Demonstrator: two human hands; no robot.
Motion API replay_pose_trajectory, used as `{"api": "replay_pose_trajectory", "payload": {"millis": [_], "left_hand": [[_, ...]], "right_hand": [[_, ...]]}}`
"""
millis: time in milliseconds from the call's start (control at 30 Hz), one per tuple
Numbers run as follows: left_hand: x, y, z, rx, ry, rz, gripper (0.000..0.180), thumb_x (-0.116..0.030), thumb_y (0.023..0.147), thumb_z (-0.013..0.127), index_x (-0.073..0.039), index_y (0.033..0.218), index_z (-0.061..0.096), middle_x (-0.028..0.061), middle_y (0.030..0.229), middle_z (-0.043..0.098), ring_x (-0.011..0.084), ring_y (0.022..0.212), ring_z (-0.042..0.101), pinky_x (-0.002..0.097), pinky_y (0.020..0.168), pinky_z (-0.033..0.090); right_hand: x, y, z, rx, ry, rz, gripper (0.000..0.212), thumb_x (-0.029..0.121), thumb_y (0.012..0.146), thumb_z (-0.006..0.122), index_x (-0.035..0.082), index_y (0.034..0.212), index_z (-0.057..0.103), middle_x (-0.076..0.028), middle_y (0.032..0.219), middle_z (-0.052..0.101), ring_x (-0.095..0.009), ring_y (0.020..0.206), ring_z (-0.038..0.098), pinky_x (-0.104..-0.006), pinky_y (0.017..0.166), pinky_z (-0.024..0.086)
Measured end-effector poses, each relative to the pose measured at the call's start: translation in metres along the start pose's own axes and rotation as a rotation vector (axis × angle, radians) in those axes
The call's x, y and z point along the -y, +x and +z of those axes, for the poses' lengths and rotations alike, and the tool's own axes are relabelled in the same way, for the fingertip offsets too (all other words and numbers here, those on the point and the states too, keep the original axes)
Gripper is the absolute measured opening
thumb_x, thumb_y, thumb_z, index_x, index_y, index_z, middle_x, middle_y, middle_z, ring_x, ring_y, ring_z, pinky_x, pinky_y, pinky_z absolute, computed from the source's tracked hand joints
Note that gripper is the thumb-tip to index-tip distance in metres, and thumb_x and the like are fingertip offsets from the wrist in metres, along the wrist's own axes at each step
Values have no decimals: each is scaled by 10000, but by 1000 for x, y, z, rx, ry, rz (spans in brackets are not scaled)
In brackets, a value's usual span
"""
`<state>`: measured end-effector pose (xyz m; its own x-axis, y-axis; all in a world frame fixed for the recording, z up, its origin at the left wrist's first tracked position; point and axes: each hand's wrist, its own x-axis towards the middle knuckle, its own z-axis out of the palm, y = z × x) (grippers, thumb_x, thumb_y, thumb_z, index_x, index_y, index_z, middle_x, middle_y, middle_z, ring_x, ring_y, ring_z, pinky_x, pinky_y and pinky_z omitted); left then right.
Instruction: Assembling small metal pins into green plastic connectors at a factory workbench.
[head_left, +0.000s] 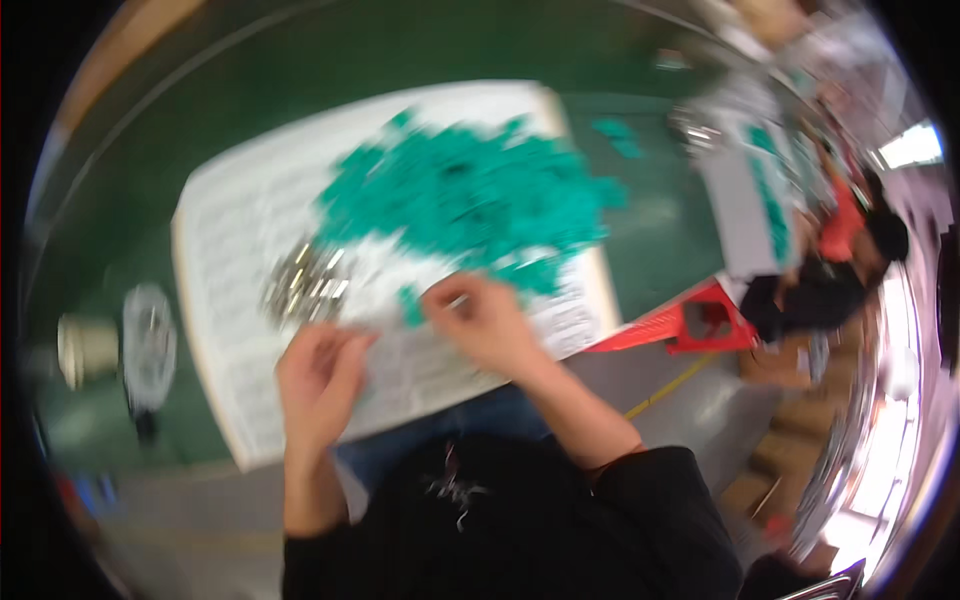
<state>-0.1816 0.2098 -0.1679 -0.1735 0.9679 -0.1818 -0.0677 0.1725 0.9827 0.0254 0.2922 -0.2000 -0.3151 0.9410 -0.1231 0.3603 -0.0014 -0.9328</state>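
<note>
A heap of flat green pieces (450,190) covers much of a large white printed board (225,240) on the table. Left of the heap lies a smaller pile of shiny metal pieces (308,284). Just below that metal pile is my left hand (322,378), its fingers curled in toward the thumb; motion blur hides whatever they may hold. My right hand (487,322) is at the near edge of the green heap, thumb and fingers pinched. A small pale glint shows between them, too blurred to name. One loose green piece (410,303) lies between my hands.
The green table (650,240) extends around the board. On its left stand a cream cup (87,350) and a clear plastic container (150,345). A red plastic crate (690,318) is below the right edge. Farther right, another person (850,240) sits by a white board (735,200).
</note>
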Motion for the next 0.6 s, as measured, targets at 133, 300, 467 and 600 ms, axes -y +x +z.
{"api": "replay_pose_trajectory", "payload": {"millis": [133,300,467,600], "left_hand": [[4,-12,-17,-82,7,17,76,-117,996,600,-46,980,578,48,830,671,4,539,408,167,474,306],[11,-7,-16,0,60,166,73,-112,999,593,-45,982,569,8,779,622,-4,533,361,171,474,254],[-3,-23,-20,4,59,128,72,-105,1005,586,-48,975,555,-11,801,592,-3,627,431,151,561,317],[-12,-35,-17,-23,76,128,73,-106,1006,587,-48,975,554,-9,804,593,-7,627,413,156,552,304]], "right_hand": [[-15,2,19,-7,-295,-117,173,153,877,715,33,1000,729,-94,950,746,-185,766,693,-337,676,539],[4,-13,-5,-152,-113,-169,186,168,946,636,5,993,712,-96,901,709,-192,709,661,-314,626,519],[103,-89,-87,176,923,-613,197,140,990,559,-32,930,636,-101,810,631,-176,633,595,-267,544,451],[155,-132,-117,209,801,-936,138,50,876,574,-25,766,612,-101,644,590,-220,559,596,-317,563,474]]}}
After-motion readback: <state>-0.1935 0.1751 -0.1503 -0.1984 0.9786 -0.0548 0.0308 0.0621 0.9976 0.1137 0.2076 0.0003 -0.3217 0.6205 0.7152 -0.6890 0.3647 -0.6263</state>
